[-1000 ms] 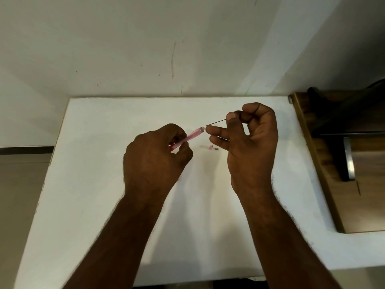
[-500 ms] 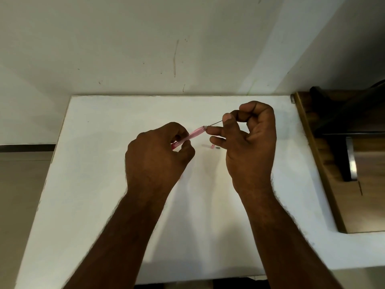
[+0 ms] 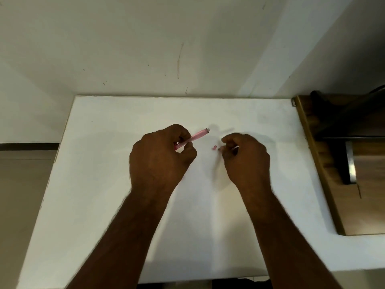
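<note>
Left hand [image 3: 160, 161] sits over the middle of the white table [image 3: 125, 205], fingers and thumb clenched round a pink pen barrel [image 3: 198, 136]. The barrel sticks out from the fist up and to the right, slanting toward the far side of the table, and its pale open end is clear of the hand and touches nothing. The near end is buried in the fist, with just a flash of pink showing by the thumb.

Over to the right hand [image 3: 245, 159]: it is low at the tabletop, just right of the barrel and apart from it, knuckles up and fingers curled under. The fingertips meet at a tiny dark bit [image 3: 219, 149] on the surface, and a thin pale sliver peeks out between the fingers. It is too small and blurred to call, so I cannot tell whether that hand is pinching anything or is merely curled.

Just left of those fingertips, a small pink piece [image 3: 214, 147] lies loose on the table between the two hands, and neither hand touches it.

A brown wooden unit [image 3: 333, 195] butts against the table's right edge. A pale scuffed wall [image 3: 145, 49] rises behind the far edge.
</note>
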### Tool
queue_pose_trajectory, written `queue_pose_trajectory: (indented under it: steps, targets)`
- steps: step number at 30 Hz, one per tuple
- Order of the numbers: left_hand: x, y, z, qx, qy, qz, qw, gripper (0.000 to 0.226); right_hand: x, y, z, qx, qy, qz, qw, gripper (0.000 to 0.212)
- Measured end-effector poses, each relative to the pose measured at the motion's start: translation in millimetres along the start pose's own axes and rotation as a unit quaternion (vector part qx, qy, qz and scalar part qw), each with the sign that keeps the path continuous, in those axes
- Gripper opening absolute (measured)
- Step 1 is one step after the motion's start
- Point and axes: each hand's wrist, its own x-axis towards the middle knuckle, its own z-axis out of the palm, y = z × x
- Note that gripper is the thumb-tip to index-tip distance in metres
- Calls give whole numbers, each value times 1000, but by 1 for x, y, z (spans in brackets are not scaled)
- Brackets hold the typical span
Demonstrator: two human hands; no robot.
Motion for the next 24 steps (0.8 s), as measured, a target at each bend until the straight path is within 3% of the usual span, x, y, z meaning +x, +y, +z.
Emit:
queue_pose_trajectory:
  steps: [4,9,12,14,16,20,24]
  targets:
    - [0,0,0,-6,-7,-4,1000,13,-1,-5,7,-65,10,-22,998,12]
    - [0,-1,0,-10,-7,-8,1000,13,0,-5,5,-67,1,-22,998,10]
    - [1,-1,1,-10,-5,-5,1000,14,6,-9,-6,105,35,3,994,6]
    - [1,-1,2,-9,-4,1,1000,14,8,-16,-14,279,41,30,959,7]
    - [1,0,2,-8,-4,5,1000,15,7,-21,-19,377,28,30,925,10]
    - [2,1,1,-7,-2,7,1000,18,4,-26,-21,406,7,4,914,16]
    - [2,1,1,-6,-2,7,1000,17,3,-26,-22,347,6,-45,937,26]
